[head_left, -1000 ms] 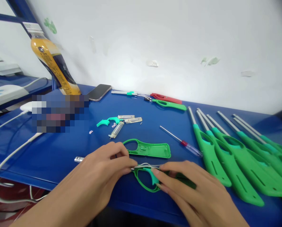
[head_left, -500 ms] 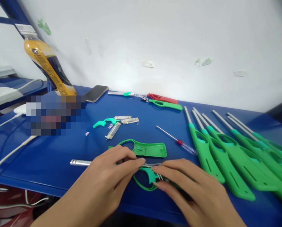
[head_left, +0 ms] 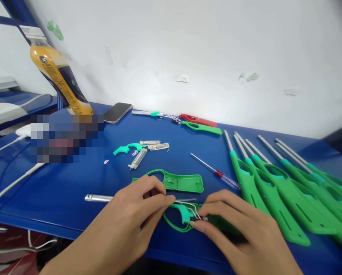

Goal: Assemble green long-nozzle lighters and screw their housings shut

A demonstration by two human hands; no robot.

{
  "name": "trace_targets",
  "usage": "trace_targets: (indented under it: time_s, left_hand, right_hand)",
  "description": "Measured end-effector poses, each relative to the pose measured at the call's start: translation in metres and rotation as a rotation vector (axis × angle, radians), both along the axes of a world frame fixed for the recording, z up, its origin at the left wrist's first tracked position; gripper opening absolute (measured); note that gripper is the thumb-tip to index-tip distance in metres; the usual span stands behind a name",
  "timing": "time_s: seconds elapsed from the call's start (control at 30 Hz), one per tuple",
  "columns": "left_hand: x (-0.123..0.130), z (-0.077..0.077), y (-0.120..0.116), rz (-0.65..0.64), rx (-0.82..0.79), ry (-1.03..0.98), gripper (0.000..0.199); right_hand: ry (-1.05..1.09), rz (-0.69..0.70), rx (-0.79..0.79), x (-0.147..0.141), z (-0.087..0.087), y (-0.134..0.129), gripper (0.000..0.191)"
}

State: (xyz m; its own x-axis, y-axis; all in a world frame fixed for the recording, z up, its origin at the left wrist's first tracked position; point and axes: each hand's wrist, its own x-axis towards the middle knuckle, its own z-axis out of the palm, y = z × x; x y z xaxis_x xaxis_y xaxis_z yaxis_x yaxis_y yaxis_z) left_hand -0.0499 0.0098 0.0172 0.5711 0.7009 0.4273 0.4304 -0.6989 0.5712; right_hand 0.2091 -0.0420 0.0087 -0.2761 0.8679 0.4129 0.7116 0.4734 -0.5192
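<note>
In front of me lies an opened gas lighter [head_left: 178, 228], its green handle shell holding a turquoise trigger [head_left: 184, 214]. Fingers of my left hand [head_left: 139, 214] are closed in a pinch on the lighter, where thin white wires [head_left: 192, 208] come out; their exact contact is hidden. The metal tube [head_left: 98, 197] sticks out to the left from under that hand. My right hand [head_left: 236, 221] pinches a small black igniter [head_left: 198, 219] at the wires' other end, over the shell. Just beyond, the other green shell half [head_left: 185, 182] lies with its inside up.
Several green lighters [head_left: 274, 187] lie at right, beside a screwdriver [head_left: 216, 172]. Loose fuel tanks [head_left: 138, 158] and turquoise triggers [head_left: 121, 150] lie further back. Near the wall are a phone [head_left: 117, 112], lighter parts [head_left: 199, 128] and a bottle [head_left: 59, 72]. White cables [head_left: 13, 187] cross the left side.
My right hand has shifted slightly right, its fingertips drawing back so the white wires and black igniter show more. My left hand stays nearly in place.
</note>
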Motion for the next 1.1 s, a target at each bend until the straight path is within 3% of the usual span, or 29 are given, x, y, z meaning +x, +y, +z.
trace_targets:
  time_s: [0.43,0.67,0.93,1.1]
  left_hand:
    - [-0.0021,-0.0018,-0.0027,0.000,0.028,0.113,0.037]
    - [-0.0042,-0.0010,-0.0048,0.002,0.032,0.151,0.031]
    - [-0.0009,-0.0022,-0.0045,-0.025,0.009,0.144,0.030]
    - [-0.0005,-0.0017,-0.0037,-0.034,0.074,0.155,0.037]
  right_hand:
    - [0.003,-0.036,0.035,-0.0062,0.0003,0.0007,0.010]
    - [-0.056,-0.053,0.124,-0.0089,0.0032,0.0004,0.030]
    - [0.044,-0.036,0.045,-0.0035,0.0041,0.0013,0.004]
    - [0.100,-0.026,-0.032,-0.0003,0.0044,0.0022,0.003]
